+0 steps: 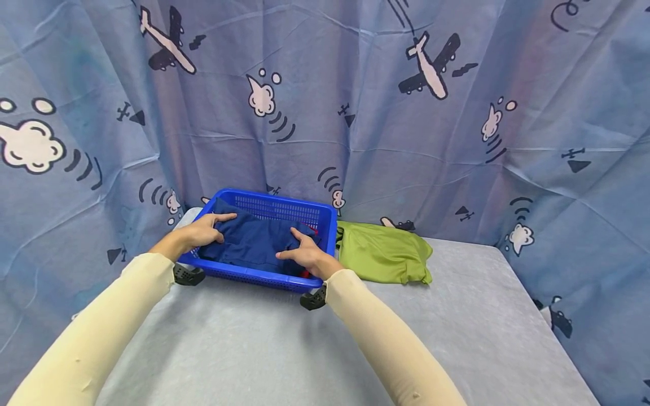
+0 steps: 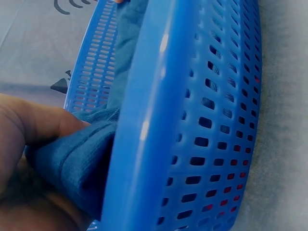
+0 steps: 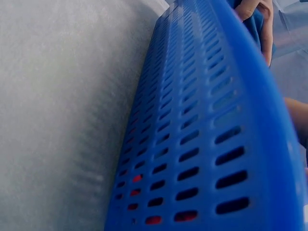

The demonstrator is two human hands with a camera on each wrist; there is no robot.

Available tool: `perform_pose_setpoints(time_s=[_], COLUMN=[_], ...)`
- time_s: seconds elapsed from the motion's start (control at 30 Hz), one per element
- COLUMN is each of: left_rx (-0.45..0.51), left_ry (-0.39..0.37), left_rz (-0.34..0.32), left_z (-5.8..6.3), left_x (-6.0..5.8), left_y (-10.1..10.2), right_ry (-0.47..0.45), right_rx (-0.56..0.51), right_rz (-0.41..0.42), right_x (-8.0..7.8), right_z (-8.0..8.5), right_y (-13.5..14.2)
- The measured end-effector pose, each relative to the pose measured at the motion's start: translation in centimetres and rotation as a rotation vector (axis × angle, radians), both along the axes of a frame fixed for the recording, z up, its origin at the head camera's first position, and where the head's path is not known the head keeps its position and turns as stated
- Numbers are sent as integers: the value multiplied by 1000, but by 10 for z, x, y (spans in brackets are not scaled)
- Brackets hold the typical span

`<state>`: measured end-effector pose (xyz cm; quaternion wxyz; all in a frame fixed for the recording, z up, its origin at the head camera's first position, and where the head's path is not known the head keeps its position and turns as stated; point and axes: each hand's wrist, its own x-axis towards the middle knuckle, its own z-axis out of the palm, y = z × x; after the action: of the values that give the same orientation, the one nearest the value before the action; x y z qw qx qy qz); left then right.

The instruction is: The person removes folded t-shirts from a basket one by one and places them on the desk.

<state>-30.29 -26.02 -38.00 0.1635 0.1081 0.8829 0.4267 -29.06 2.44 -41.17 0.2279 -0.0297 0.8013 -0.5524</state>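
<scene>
A folded dark blue garment (image 1: 254, 237) lies inside the blue plastic basket (image 1: 329, 225). At the garment's left end my left hand (image 1: 200, 232) grips it; in the left wrist view a thick fold of the garment (image 2: 77, 161) sits between that hand's (image 2: 29, 125) thumb and fingers. My right hand (image 1: 307, 255) holds the right end, thumb and index finger on top, the other fingers hidden. Only a sliver of the right hand (image 3: 298, 118) shows at the right wrist view's edge. Something red (image 1: 306, 274) peeks out under the garment by the basket's right end.
A folded lime-green garment (image 1: 383, 254) lies on the grey table (image 1: 244, 349), just right of the basket. Behind the table and at both sides hangs a blue curtain (image 1: 315, 113) with an airplane print. The basket stands near the back edge.
</scene>
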Motion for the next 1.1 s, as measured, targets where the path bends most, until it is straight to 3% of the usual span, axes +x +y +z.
perform_pose_setpoints(time_s=[0.2,0.43,0.7,1.1], left_rx=[3,52,65,173], left_ry=[15,23,15,-4], left_rz=[4,37,47,25], left_z=[-1,9,22,37], left_x=[-1,-1,4,16], left_y=[5,9,5,0], right_ry=[41,74,96,113], right_rx=[-49,-98,-155,-194], right_rz=[-35,-64,-29,48], right_x=[-3,-4,-3,4], right_z=[-1,10,28,55], right_y=[4,12,26,41])
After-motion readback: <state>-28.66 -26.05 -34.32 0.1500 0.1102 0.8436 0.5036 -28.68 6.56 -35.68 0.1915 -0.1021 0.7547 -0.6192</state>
